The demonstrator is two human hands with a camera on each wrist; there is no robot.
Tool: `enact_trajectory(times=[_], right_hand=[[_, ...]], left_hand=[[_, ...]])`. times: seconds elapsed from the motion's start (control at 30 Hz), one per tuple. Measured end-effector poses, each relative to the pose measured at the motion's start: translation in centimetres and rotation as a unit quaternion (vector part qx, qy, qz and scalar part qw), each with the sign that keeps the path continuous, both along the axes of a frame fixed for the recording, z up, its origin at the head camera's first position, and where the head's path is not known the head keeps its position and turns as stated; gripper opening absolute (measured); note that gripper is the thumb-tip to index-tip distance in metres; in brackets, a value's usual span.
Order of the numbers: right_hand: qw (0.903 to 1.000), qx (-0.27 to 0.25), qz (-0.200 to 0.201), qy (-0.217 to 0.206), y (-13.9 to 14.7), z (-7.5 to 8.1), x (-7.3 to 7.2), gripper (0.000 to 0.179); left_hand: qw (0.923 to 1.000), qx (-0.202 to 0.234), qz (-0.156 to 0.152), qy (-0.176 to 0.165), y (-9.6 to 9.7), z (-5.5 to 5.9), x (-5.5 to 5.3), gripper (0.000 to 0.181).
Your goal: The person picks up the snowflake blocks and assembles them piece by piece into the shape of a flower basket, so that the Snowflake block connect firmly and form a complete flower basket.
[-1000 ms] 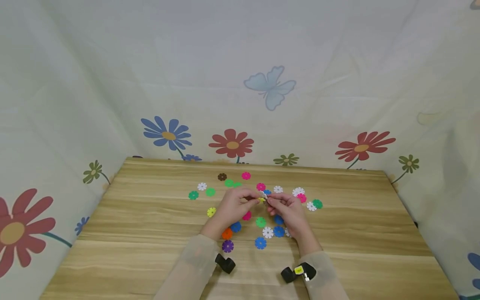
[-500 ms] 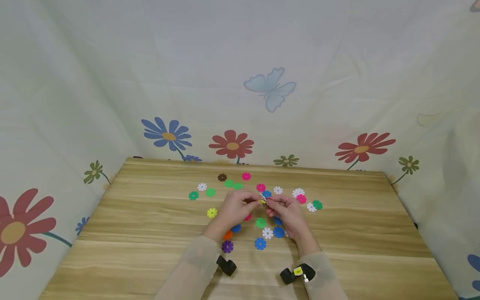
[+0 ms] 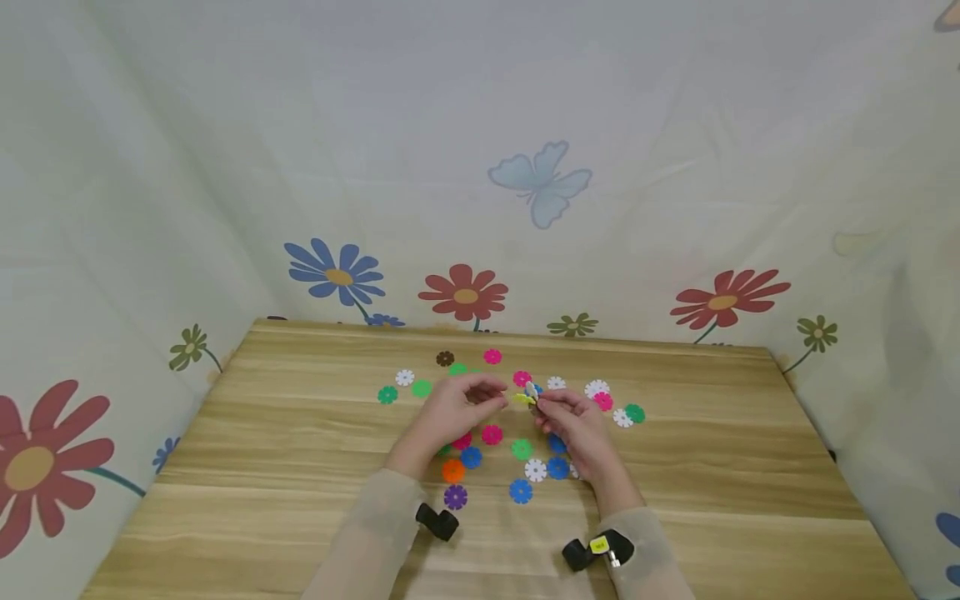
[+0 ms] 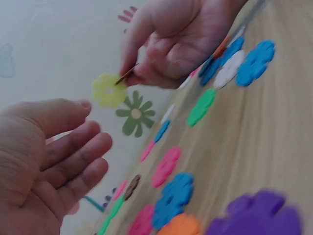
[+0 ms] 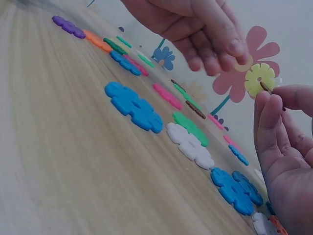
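Above the table (image 3: 712, 467), the right hand (image 3: 583, 431) pinched a brown disc (image 4: 125, 77) joined to a yellow disc (image 4: 101, 93); the left hand (image 3: 452, 410) hung relaxed, partly hiding a green disc (image 3: 457, 367). A purple disc (image 3: 455, 504) lay nearer.

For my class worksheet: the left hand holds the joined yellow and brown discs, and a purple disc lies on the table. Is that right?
Not quite: the left wrist view shows the right hand holding the joined yellow disc and brown disc, not the left hand. A purple disc does lie on the table.
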State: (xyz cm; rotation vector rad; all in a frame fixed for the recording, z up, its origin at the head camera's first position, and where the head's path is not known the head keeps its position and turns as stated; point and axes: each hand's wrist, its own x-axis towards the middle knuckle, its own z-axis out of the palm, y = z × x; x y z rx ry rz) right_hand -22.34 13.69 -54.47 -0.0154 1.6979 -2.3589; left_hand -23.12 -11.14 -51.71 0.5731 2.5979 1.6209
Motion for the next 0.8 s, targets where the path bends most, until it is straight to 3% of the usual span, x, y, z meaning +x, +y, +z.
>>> enact_trajectory(times=[0.2, 0.47, 0.8], right_hand=[[0.9998, -0.018, -0.007, 0.001, 0.1, -0.1, -0.1, 0.010], [0.9997, -0.026, 0.001, 0.000, 0.1, -0.2, -0.2, 0.013], [0.9997, -0.025, 0.001, -0.008, 0.1, -0.2, -0.1, 0.013]], left_hand=[[0.9979, -0.050, -0.038, -0.017, -2.1, 0.0, -0.3, 0.027], [0.9918, -0.086, -0.074, -0.058, -2.7, -1.4, -0.6, 0.029], [0.9844, -0.129, -0.109, -0.048, -2.5, -1.7, -0.5, 0.022]])
